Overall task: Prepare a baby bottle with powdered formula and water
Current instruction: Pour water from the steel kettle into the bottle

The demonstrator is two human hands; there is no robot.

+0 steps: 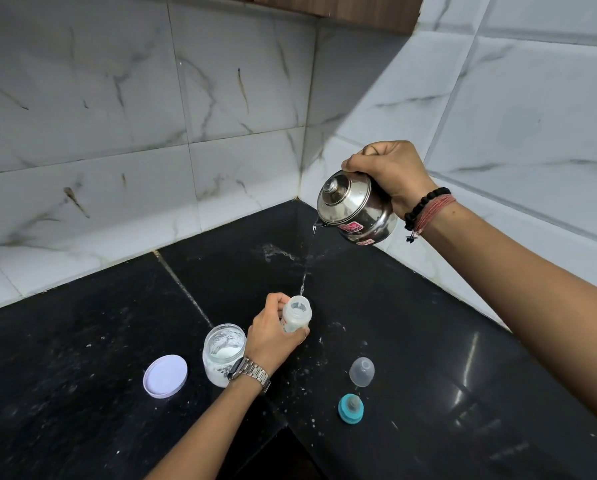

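Leftmost on the black counter, left of your fingers, a white lid lies flat beside the open powder jar. Your left hand has its fingers curled round the baby bottle, thumb in front, holding it upright with the mouth uncovered. Right of that grip rest a clear cap and a teal nipple ring. Your right hand, fingers closed tight, tips a steel kettle high above; a thin water stream falls to the bottle's mouth.
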